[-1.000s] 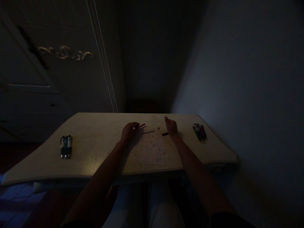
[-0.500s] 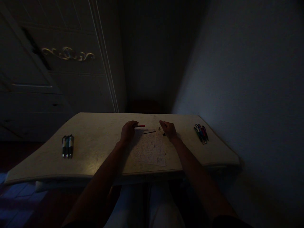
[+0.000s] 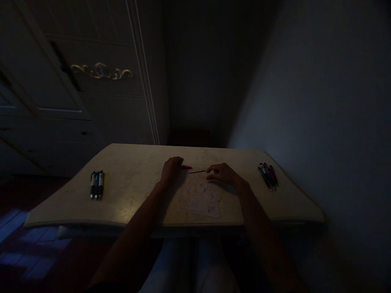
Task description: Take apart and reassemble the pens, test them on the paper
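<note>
Two hands flank the scribbled paper (image 3: 198, 199) — left hand (image 3: 171, 171) pinches a red stick (image 3: 187, 167) by its upper left corner, right hand (image 3: 227, 175) curls over its upper right, thumb and finger parted, can't tell if gripping anything. A thin dark rod (image 3: 197, 171) lies along the paper's top edge — three pens (image 3: 97, 185) well left, a pen bundle (image 3: 268, 176) well right.

Short red piece (image 3: 187, 167), perhaps tubular, just left of a straight, thin dark rod (image 3: 197, 171).

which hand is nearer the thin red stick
Left: the left hand is at the left end of the thin red stick; the right hand is farther right, by the slim dark rod.
</note>
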A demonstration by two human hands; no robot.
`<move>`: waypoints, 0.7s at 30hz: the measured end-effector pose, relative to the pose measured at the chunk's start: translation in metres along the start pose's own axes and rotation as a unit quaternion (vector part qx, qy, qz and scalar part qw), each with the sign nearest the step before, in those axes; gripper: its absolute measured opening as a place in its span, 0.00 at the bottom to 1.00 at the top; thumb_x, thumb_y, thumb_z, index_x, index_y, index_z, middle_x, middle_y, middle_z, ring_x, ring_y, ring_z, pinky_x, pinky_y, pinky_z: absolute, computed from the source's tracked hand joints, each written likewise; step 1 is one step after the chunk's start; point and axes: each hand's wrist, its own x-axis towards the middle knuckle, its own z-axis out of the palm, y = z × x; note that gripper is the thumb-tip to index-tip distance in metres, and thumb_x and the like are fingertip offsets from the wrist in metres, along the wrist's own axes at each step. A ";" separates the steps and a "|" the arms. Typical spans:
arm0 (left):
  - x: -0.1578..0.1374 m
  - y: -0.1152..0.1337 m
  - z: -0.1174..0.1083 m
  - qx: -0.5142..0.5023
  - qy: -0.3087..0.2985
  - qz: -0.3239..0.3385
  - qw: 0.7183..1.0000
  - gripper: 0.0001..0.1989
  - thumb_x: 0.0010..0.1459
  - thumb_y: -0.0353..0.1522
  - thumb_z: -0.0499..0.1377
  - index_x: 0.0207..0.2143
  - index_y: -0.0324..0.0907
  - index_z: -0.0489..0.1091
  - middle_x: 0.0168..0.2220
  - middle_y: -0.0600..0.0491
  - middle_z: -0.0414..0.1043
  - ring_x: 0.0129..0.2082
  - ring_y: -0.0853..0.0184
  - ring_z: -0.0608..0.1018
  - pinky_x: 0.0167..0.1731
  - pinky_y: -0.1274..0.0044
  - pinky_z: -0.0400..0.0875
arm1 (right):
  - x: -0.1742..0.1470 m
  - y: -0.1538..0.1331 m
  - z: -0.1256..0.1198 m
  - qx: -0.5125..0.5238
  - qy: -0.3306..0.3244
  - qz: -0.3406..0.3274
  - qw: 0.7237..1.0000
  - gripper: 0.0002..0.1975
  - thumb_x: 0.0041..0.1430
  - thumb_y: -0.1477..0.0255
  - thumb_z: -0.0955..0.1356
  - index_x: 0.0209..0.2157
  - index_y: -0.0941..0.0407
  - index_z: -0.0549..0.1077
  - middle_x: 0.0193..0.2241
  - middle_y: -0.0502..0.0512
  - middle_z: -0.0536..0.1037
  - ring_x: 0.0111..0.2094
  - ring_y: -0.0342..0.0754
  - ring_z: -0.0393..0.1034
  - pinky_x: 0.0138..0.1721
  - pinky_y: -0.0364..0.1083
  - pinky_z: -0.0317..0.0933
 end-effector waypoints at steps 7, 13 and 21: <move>-0.002 0.002 0.001 -0.020 0.041 0.054 0.998 0.10 0.61 0.32 0.54 0.36 0.42 0.75 0.38 0.48 0.77 0.40 0.60 0.76 0.44 0.68 0.70 | 0.001 -0.001 0.000 0.013 -0.038 -0.002 0.999 0.05 0.48 0.71 0.71 0.26 0.54 0.82 0.25 0.52 0.81 0.28 0.47 0.72 0.31 0.44 0.60; -0.008 0.017 -0.003 -0.070 0.002 0.119 0.990 0.08 0.59 0.33 0.57 0.35 0.42 0.76 0.32 0.50 0.76 0.34 0.64 0.76 0.39 0.72 0.71 | 0.005 -0.005 0.007 -0.008 -0.018 -0.048 0.999 0.08 0.53 0.70 0.69 0.31 0.56 0.82 0.27 0.52 0.81 0.27 0.46 0.71 0.31 0.43 0.60; -0.015 0.027 0.004 -0.115 -0.076 0.198 0.970 0.08 0.56 0.36 0.64 0.38 0.45 0.79 0.33 0.50 0.78 0.37 0.63 0.76 0.39 0.72 0.70 | 0.014 -0.009 0.030 -0.013 0.087 -0.132 0.987 0.12 0.62 0.64 0.67 0.37 0.56 0.80 0.34 0.57 0.82 0.33 0.48 0.75 0.38 0.45 0.63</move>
